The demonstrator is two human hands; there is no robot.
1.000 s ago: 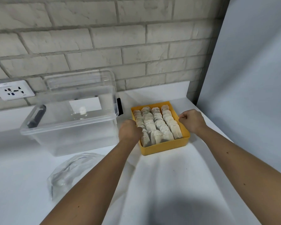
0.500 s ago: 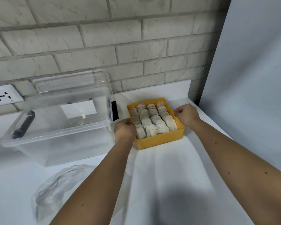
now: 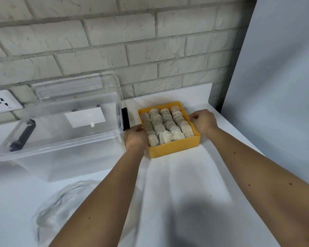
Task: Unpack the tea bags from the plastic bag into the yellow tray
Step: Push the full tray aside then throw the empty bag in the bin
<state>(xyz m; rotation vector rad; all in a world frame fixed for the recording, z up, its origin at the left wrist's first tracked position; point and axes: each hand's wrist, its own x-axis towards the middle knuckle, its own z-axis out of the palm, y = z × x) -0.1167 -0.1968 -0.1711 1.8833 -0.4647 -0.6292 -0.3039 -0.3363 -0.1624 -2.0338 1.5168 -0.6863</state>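
The yellow tray [image 3: 175, 148] stands on the white counter near the brick wall. Several pale tea bags [image 3: 165, 124] fill it, standing in rows. My left hand [image 3: 135, 138] grips the tray's left wall and my right hand [image 3: 202, 122] grips its right wall, fingers curled over the rims. The crumpled clear plastic bag [image 3: 57, 209] lies on the counter at the lower left, beside my left forearm; it looks empty.
A large clear storage box [image 3: 64, 134] with dark handles stands left of the tray, its lid leaning on the wall behind. A wall socket [image 3: 0, 102] is at far left. A grey panel [image 3: 275, 95] closes off the right side.
My left hand slid from the tray's front-left corner to its left wall. The right hand stayed on the right wall. The view shifted, so the tray sits a little higher.
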